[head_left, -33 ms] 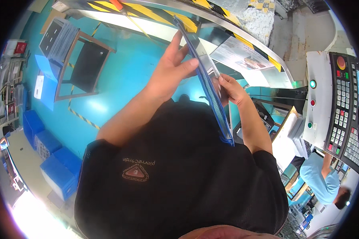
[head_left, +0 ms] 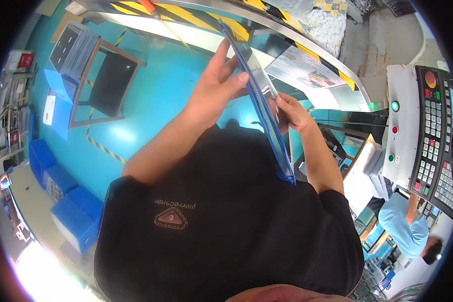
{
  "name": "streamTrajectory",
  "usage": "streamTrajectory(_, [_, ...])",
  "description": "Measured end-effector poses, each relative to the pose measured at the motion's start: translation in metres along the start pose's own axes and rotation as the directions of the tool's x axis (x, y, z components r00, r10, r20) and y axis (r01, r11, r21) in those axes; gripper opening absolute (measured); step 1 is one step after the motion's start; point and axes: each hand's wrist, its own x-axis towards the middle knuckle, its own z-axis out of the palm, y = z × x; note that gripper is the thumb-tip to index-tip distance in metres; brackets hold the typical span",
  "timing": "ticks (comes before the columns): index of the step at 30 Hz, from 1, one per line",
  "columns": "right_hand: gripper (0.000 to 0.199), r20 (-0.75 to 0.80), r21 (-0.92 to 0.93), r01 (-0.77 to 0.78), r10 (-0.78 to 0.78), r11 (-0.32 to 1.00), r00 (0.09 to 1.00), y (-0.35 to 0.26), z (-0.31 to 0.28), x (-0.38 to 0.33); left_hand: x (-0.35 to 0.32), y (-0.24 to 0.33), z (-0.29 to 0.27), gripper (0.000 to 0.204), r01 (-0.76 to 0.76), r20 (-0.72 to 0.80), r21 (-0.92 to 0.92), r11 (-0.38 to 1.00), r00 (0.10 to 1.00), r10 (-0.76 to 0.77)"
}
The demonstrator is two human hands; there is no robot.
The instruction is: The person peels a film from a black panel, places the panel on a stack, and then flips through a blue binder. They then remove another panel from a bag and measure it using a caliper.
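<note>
Holding a blue-edged folder (head_left: pixel 263 109) on edge, tilted, b/w both hands, in front of the black shirt (head_left: pixel 236 211). L hand (head_left: pixel 211 93) spread, thumb & fingertips at its left side, prob. to steady it. R hand (head_left: pixel 295 115) at the glossy side, prob. taking weight; fingers partly hidden, can't tell if pinching. Control panel (head_left: pixel 433 136) off to R.

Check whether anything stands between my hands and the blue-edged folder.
Nothing visible does. The right hand grips the blue-edged folder on its right side. The left hand is spread at its left side, with no object between; whether every fingertip touches is unclear.
</note>
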Motion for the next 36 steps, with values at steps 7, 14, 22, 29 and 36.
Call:
streamTrajectory(7, [0.039,-0.023,0.046,-0.016,0.017,0.999,1.000,-0.008,0.011,-0.002,0.000,0.000,-0.005,0.091,-0.018,0.011,0.037,0.999,1.000,0.018])
streamTrajectory(14, [0.037,-0.040,-0.049,0.010,-0.012,0.999,0.999,-0.017,0.018,0.001,-0.003,0.003,-0.014,0.077,-0.052,-0.031,0.000,0.999,0.998,0.052])
streamTrajectory(22, [0.040,-0.018,-0.132,0.077,-0.080,0.988,0.997,-0.021,0.034,0.030,-0.022,0.005,-0.044,0.074,-0.070,-0.097,-0.040,0.997,0.993,0.066])
streamTrajectory(29, [0.034,-0.104,-0.167,0.117,-0.136,0.979,0.985,-0.039,0.093,0.059,-0.044,0.015,-0.103,0.060,-0.172,-0.456,-0.157,0.973,0.886,0.084])
streamTrajectory(36, [0.026,0.074,0.016,0.101,-0.102,0.995,0.992,-0.063,0.197,0.102,-0.085,0.047,-0.202,0.053,-0.148,-0.686,0.093,0.985,0.707,0.171])
